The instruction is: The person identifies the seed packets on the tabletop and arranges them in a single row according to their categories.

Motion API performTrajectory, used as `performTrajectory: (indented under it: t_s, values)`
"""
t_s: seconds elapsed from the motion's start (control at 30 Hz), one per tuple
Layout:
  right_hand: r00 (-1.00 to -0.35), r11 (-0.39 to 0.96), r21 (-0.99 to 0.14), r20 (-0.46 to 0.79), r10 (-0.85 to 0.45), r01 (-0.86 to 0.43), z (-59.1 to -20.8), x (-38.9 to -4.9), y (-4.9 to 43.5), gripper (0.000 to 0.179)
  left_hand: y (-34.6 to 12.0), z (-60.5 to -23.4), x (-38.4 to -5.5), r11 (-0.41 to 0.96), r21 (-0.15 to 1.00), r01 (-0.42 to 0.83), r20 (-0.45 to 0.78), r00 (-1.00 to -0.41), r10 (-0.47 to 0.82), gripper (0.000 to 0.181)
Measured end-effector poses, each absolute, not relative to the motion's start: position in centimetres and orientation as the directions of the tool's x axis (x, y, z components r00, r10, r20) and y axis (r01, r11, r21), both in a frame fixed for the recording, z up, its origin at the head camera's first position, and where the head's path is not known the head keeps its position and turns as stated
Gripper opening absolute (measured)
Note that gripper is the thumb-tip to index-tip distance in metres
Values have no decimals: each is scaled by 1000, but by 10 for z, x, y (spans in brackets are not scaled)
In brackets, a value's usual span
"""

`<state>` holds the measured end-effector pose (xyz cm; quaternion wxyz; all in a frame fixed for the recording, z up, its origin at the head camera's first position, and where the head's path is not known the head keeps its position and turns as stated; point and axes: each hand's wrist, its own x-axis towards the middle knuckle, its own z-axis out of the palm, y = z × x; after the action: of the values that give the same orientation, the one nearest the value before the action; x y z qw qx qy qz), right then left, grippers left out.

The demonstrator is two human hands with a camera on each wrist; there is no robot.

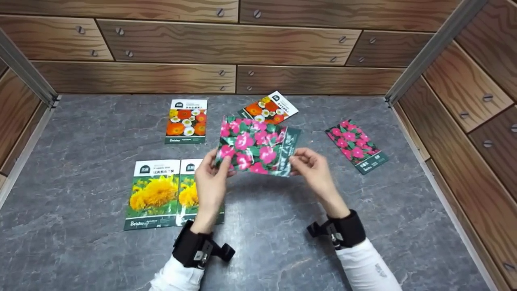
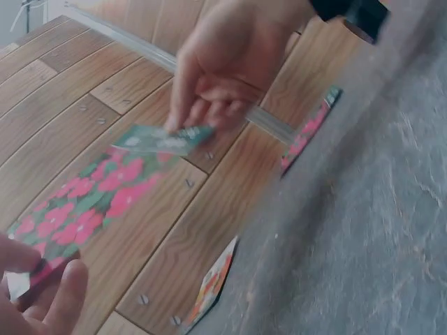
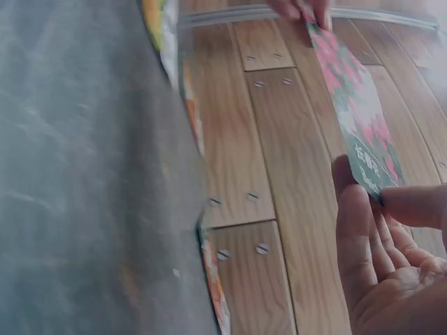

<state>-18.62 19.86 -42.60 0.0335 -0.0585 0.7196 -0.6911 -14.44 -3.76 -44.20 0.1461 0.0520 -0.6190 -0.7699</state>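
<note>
Between both hands, raised over the grey surface, is a seed packet with pink flowers (image 1: 252, 141), lying sideways with its green label end to the right. My left hand (image 1: 212, 182) pinches its left end, thumb on top and fingers beneath. At the green end, my right hand (image 1: 317, 169) pinches the edge between thumb and fingers. In the right wrist view the held packet (image 3: 353, 105) stretches between the two hands. Part of an orange-and-white flower packet (image 1: 268, 109) is hidden behind it.
Another pink flower packet (image 1: 356, 145) lies at the right. An orange flower packet (image 1: 186, 121) is at the back left. Two yellow flower packets, the left one (image 1: 151, 196) fully visible, lie side by side near the left forearm. Wood-patterned walls (image 1: 169, 42) border the surface.
</note>
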Motion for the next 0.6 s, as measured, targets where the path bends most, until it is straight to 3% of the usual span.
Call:
performTrajectory:
  t_s: [0.2, 0.33, 0.47, 0.6]
  values:
    - [-987, 91, -995, 13, -163, -29, -425, -180, 190, 20, -44, -432, -145, -155, 985, 73, 19, -947, -320, 30]
    - [-985, 188, -981, 17, -173, -50, -406, -173, 190, 28, -50, -431, -146, -116, 991, 67, 33, -961, -276, 30]
    - [-980, 288, -943, 125, -154, -166, -392, -168, 194, 41, -57, -429, -145, 18, 997, 74, 76, -979, -188, 27]
    - [-960, 387, -882, 213, -181, -269, -383, -161, 195, 40, -59, -426, -142, 197, 974, 109, 128, -988, -88, 23]
